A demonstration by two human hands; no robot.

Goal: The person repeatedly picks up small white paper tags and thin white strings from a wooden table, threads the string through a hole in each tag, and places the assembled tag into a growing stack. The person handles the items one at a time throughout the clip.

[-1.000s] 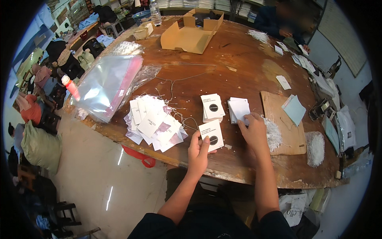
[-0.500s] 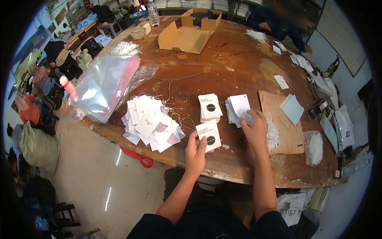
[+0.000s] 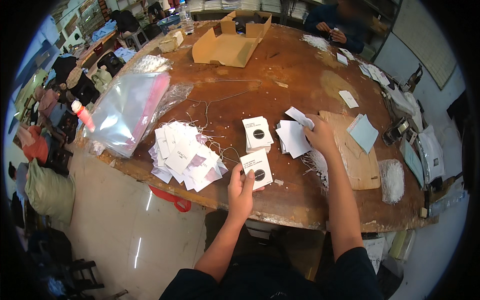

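Note:
My left hand (image 3: pixel 241 195) grips a white square card (image 3: pixel 257 175) with a black circle on it, thumb across its face; whether more cards lie under it I cannot tell. My right hand (image 3: pixel 320 134) pinches a blank white card (image 3: pixel 298 117), tilted up over a small stack of blank white cards (image 3: pixel 292 141). Just left of that stack stands another stack of cards (image 3: pixel 256 131) with the same black circle. Further left lies a loose heap of white tags (image 3: pixel 182 157) with strings. Beneath my right wrist is a bunch of white strings (image 3: pixel 316 165).
A wooden board (image 3: pixel 367 172) and a bagged bundle of white strings (image 3: pixel 391 181) lie to the right. Clear plastic bags (image 3: pixel 122 110) lie on the left, an open cardboard box (image 3: pixel 225 47) at the back. Across the table (image 3: pixel 285 65) sits another person (image 3: pixel 335 25).
My right hand has lifted a blank card off its stack and tilted it up. My left hand keeps its card. The person across has brought both hands together.

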